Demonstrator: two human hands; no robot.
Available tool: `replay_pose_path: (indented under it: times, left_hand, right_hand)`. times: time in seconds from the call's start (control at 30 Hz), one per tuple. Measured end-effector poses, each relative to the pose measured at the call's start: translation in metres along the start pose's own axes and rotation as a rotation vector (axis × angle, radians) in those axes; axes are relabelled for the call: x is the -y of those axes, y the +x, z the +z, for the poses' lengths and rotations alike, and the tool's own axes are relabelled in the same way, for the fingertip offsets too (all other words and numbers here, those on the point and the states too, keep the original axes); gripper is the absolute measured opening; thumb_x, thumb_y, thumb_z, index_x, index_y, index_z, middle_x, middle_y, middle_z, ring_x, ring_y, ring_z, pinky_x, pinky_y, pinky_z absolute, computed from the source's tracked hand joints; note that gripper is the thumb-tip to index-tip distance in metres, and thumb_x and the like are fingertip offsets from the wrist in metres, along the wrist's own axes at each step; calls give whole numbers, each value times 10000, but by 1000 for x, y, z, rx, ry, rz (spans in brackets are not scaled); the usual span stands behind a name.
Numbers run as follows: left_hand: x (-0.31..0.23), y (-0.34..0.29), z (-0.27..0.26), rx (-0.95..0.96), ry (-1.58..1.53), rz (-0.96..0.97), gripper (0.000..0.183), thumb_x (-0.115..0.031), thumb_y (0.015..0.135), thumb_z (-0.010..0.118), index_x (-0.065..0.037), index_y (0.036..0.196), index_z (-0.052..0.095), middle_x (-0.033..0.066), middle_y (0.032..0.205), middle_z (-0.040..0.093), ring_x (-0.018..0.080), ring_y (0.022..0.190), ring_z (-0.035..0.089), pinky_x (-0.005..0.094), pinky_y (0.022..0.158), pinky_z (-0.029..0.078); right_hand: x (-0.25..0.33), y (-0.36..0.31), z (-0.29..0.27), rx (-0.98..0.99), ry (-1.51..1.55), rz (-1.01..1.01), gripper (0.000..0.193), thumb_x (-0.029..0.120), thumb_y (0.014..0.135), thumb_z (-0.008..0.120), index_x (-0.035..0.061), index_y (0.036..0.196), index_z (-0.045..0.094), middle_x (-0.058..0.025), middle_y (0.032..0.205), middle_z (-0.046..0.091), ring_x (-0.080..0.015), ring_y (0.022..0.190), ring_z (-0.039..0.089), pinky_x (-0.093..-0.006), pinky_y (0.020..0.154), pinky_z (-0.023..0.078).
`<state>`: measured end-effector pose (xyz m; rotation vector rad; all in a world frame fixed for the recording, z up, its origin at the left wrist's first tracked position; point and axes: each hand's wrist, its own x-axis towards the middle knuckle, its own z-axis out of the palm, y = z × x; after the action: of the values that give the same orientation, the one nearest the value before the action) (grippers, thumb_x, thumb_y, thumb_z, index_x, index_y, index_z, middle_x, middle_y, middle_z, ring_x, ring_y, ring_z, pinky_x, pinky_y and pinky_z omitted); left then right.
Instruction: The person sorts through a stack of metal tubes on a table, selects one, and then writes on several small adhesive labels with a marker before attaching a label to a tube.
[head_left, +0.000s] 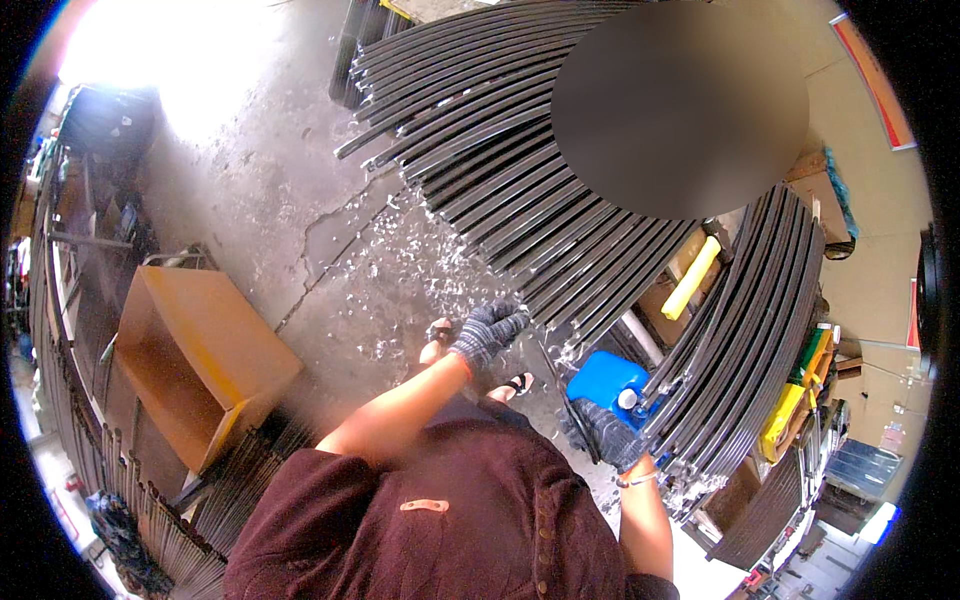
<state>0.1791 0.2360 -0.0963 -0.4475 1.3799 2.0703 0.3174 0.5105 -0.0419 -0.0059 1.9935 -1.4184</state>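
Observation:
My left hand (490, 333), in a grey striped knit glove, is closed at the near ends of a row of long black rods (545, 185). Whatever its fingers grip is hidden. Lower and to the right, my right hand (606, 437) wears a similar glove, its fingers curled around a thin dark strip (556, 372). That strip rises from the right hand toward the left one; its exact kind does not show. A blue plastic jug (606, 380) with a white cap lies just beyond the right hand, beside the rod ends.
White shavings (400, 270) litter the cracked concrete floor. An open cardboard box (215, 350) stands at left. Another bundle of black rods (750, 320) lies at right, near a yellow tube (692, 278). A dark blurred oval covers part of the rods at the top.

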Motion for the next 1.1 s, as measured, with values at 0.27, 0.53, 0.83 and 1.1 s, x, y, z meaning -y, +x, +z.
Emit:
replay_pose_path:
  times: [0.27, 0.53, 0.83, 1.1]
  left_hand:
    - [44, -19, -33, -36, 624, 437, 249, -205, 846, 663, -56, 1045, 665, -1, 937, 667, 110, 831, 574, 256, 760, 465]
    - [66, -20, -41, 347, -737, -74, 482, -404, 873, 407, -62, 1173, 565, 93, 1174, 591, 212, 1078, 523, 375, 920, 389]
    - [29, -10, -15, 609, -44, 46, 524, -291, 865, 650, -66, 1298, 459, 56, 983, 606, 124, 969, 517, 264, 922, 409]
    - [-26, -26, 76, 331, -122, -436, 293, -397, 836, 667, -111, 869, 614, 16, 661, 606, 129, 444, 514, 288, 331, 355]
  right_hand:
    - [76, 45, 2, 96, -222, 51, 358, 118, 983, 377, -18, 1308, 442, -98, 1276, 524, -168, 1152, 510, -270, 1007, 394]
    - [55, 83, -16, 69, -282, 1, 355, 66, 954, 390, -22, 1288, 473, -95, 1224, 566, -168, 1097, 549, -275, 943, 436]
    - [120, 13, -16, 135, -523, -123, 421, 109, 921, 439, -5, 1327, 424, -115, 1179, 589, -195, 1011, 587, -276, 863, 470]
    - [66, -50, -32, -270, 828, 449, 281, 264, 929, 525, 3, 1015, 585, -46, 780, 608, -151, 620, 562, -263, 560, 458]
